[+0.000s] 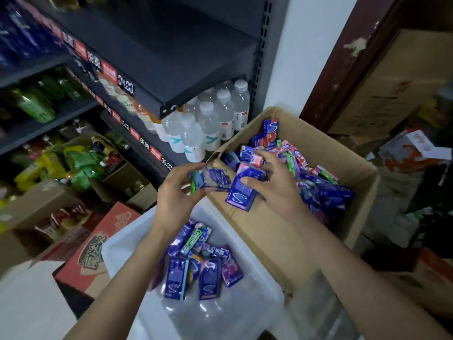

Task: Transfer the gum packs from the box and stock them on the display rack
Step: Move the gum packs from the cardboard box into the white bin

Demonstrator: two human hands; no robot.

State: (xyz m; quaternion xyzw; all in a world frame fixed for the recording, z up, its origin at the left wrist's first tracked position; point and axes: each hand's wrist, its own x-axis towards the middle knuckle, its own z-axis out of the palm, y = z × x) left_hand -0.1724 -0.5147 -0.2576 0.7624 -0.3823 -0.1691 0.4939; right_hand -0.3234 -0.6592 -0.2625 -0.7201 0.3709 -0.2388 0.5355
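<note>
Head view: at frame centre, left hand pinching a small stack of gum packs, right hand curled on a blue pack, probably gathered into one handful. Remaining packs heaped in the cardboard box right of centre; others dropped in the white bin below, likely for carrying.

a dark metal shelf unit stands at left; clear water bottles stand in rows on one of its boards, green bottles on another further left. below, the floor carries an open cardboard box heaped with gum packs, a white plastic bin just beside it holding more packs, and a red carton.
</note>
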